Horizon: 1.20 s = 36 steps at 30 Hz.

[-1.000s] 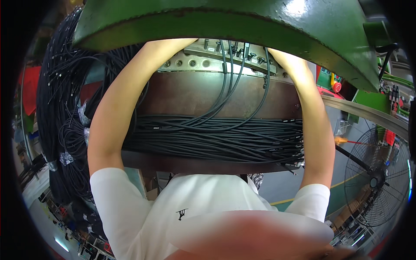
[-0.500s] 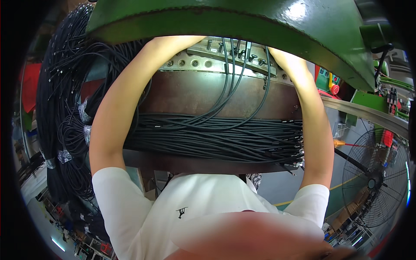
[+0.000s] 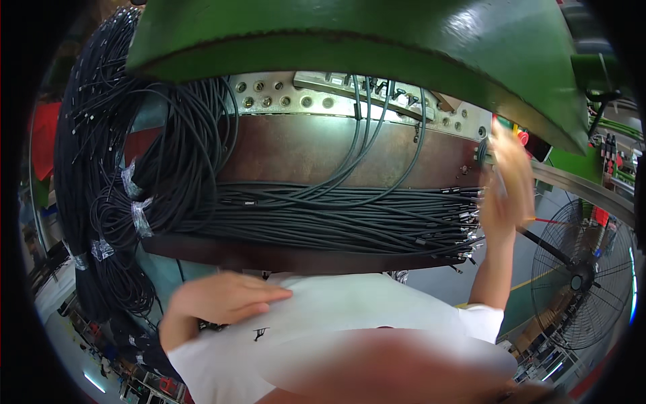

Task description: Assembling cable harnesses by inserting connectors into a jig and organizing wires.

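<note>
My left hand (image 3: 225,297) is drawn back in front of my white shirt, below the brown ledge, its fingers stretched out and holding nothing. Smeared by motion, my right hand (image 3: 506,182) is raised beside the right end of the ledge, near the machine's side; its fingers cannot be made out. A thick layer of black cables (image 3: 323,219) lies across the ledge (image 3: 289,145), connector ends to the right. Several cables rise from it to a metal fixture bar (image 3: 363,91) on the perforated metal plate (image 3: 306,102), partly hidden under the green machine body.
The green machine body (image 3: 350,44) overhangs the plate. Bundles of black cable (image 3: 94,168) hang at the left, some wrapped in clear film. On the right are a metal rail (image 3: 585,182), a red push button (image 3: 522,137) and a black fan (image 3: 580,273).
Both hands have come out from under the green machine body. The left has dropped back to my shirt; the right has moved outward to the ledge's right end. The cables remain in the fixture.
</note>
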Motion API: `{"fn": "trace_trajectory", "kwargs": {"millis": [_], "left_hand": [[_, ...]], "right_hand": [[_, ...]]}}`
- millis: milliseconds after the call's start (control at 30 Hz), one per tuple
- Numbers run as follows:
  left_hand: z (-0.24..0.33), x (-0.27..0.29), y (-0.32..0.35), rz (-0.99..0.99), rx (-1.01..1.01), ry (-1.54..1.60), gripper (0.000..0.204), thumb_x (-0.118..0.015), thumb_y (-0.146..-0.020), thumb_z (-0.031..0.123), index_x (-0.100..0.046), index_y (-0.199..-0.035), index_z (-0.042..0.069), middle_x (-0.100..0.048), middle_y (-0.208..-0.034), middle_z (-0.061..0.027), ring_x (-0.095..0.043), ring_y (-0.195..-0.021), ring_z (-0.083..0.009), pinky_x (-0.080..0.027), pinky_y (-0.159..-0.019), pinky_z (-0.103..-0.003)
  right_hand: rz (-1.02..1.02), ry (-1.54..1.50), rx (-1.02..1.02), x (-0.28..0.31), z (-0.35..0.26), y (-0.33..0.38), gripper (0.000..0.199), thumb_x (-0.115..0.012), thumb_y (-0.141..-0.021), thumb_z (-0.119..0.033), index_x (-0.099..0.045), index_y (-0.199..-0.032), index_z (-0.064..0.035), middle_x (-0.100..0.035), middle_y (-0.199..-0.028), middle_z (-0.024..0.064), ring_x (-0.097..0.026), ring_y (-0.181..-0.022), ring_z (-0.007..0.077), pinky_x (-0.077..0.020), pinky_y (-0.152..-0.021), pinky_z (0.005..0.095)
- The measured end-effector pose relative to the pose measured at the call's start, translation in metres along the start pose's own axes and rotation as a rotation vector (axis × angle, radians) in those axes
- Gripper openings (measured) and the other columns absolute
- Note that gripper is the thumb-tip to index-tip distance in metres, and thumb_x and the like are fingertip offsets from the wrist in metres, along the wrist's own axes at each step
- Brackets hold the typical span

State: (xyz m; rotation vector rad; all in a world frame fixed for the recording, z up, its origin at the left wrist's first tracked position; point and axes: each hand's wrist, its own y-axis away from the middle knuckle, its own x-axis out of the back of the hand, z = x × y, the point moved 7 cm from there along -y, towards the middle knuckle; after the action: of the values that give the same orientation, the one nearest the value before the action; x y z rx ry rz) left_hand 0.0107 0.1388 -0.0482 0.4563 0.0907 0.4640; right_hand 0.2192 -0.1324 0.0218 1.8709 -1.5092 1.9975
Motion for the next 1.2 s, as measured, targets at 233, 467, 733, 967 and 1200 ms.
{"fn": "trace_trajectory", "kwargs": {"millis": [233, 467, 733, 967, 1200], "left_hand": [[-0.139, -0.024, 0.005, 0.865, 0.535, -0.441, 0.037, -0.057, -0.082, 0.019, -0.058, -0.114, 0.001, -0.059, -0.114, -0.0204, -0.057, -0.103, -0.0366, -0.043, -0.091, -0.043], [-0.129, -0.014, 0.005, 1.051, 0.476, -0.476, 0.028, -0.059, -0.08, 0.011, -0.061, -0.106, 0.001, -0.06, -0.106, -0.0197, -0.055, -0.103, -0.0373, -0.042, -0.09, -0.045], [-0.159, -0.024, 0.0, 0.906, 0.581, -0.635, 0.027, -0.057, -0.081, 0.012, -0.061, -0.105, 0.001, -0.061, -0.104, -0.0189, -0.057, -0.099, -0.0369, -0.045, -0.086, -0.044], [-0.152, -0.015, 0.0, 1.086, 0.441, -0.681, 0.03, -0.057, -0.082, 0.015, -0.06, -0.108, 0.001, -0.059, -0.11, -0.0205, -0.054, -0.105, -0.0381, -0.042, -0.09, -0.044], [-0.137, -0.009, -0.011, 0.945, 0.539, -0.699, 0.029, -0.054, -0.085, 0.017, -0.06, -0.107, 0.001, -0.059, -0.109, -0.0206, -0.053, -0.104, -0.0377, -0.041, -0.092, -0.042]], "right_hand": [[0.091, 0.082, -1.111, 0.062, 0.067, 0.301, 0.033, -0.047, -0.09, -0.003, -0.045, -0.123, 0.0015, -0.049, -0.116, 0.0125, -0.048, -0.108, 0.0218, -0.0385, -0.095, 0.0342], [-0.264, -0.242, -1.138, -0.043, -0.015, 0.358, 0.029, -0.059, -0.085, -0.009, -0.057, -0.113, 0.0003, -0.06, -0.111, 0.0141, -0.053, -0.104, 0.0286, -0.0398, -0.094, 0.0366], [-0.235, -0.207, -0.929, -0.046, -0.011, 0.324, 0.027, -0.061, -0.083, -0.01, -0.06, -0.109, -0.0015, -0.061, -0.11, 0.0147, -0.054, -0.104, 0.0318, -0.04, -0.093, 0.0403], [-0.241, -0.128, -0.886, -0.045, -0.013, 0.317, 0.026, -0.06, -0.083, -0.009, -0.061, -0.108, -0.0015, -0.062, -0.108, 0.0158, -0.056, -0.103, 0.0325, -0.0421, -0.09, 0.0406], [-0.182, -0.162, -0.909, -0.044, -0.006, 0.33, 0.025, -0.061, -0.082, -0.01, -0.062, -0.105, -0.0013, -0.063, -0.107, 0.0163, -0.055, -0.105, 0.0325, -0.0413, -0.092, 0.0407]]}}
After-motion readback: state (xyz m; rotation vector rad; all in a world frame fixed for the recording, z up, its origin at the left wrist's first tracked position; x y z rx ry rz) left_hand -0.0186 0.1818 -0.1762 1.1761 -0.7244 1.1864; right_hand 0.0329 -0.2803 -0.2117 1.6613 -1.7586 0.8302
